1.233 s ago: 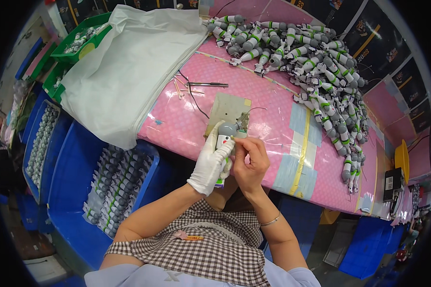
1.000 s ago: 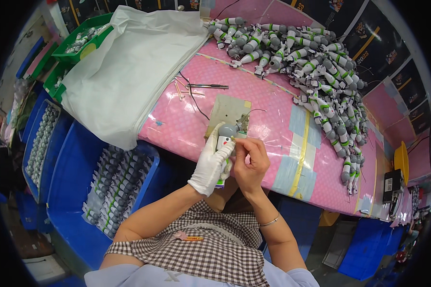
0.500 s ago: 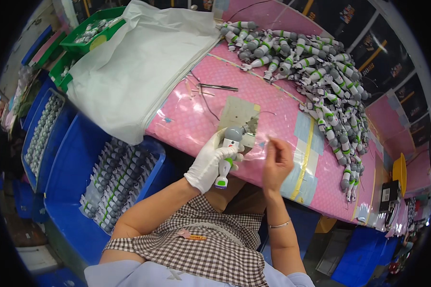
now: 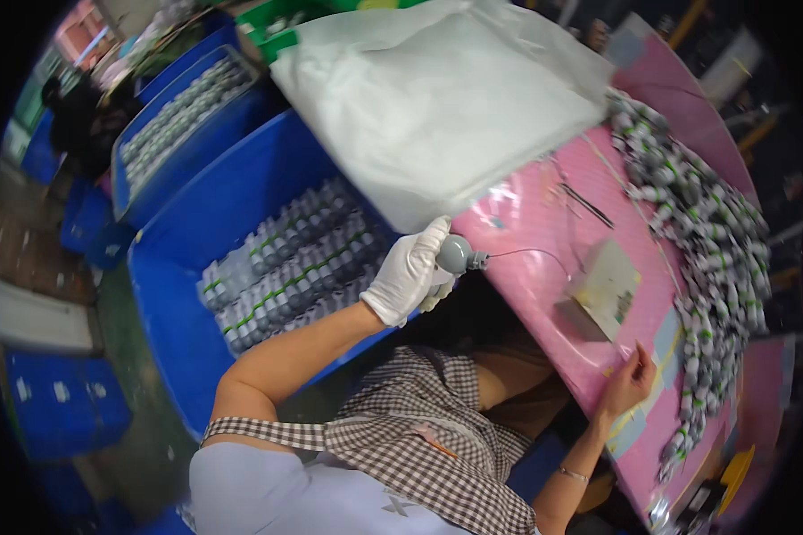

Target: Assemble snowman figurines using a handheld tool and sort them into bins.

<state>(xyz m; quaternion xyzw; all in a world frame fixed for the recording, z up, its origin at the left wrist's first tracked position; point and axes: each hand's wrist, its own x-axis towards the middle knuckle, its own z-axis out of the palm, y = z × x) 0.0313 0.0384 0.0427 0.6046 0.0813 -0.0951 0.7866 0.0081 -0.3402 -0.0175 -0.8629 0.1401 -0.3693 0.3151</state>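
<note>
My left hand (image 4: 410, 275), in a white glove, is closed around a toy limb (image 4: 455, 255) with a round grey end and a short grey stub. The hand hides most of its white body. It is held between the table edge and a blue tub (image 4: 174, 308), where similar grey, white and green toy limbs (image 4: 285, 287) lie in rows. My bare right hand (image 4: 629, 383) is over the pink table (image 4: 544, 294), its fingers curled together; whether anything small is between them cannot be seen. Near it stands a pale block (image 4: 602, 290) with a worn top.
A heap of toy limbs (image 4: 700, 241) runs along the table's far right side. White sheeting (image 4: 446, 98) covers the table's left end. Dark tweezers (image 4: 587, 205) lie near a thin wire (image 4: 531, 251). Another blue tub (image 4: 183, 120) with filled rows stands behind at the left.
My left hand has carried the toy limb away from the block, leftward toward the blue tub. My right hand has stayed by the table's near side. The whole view has turned left.
</note>
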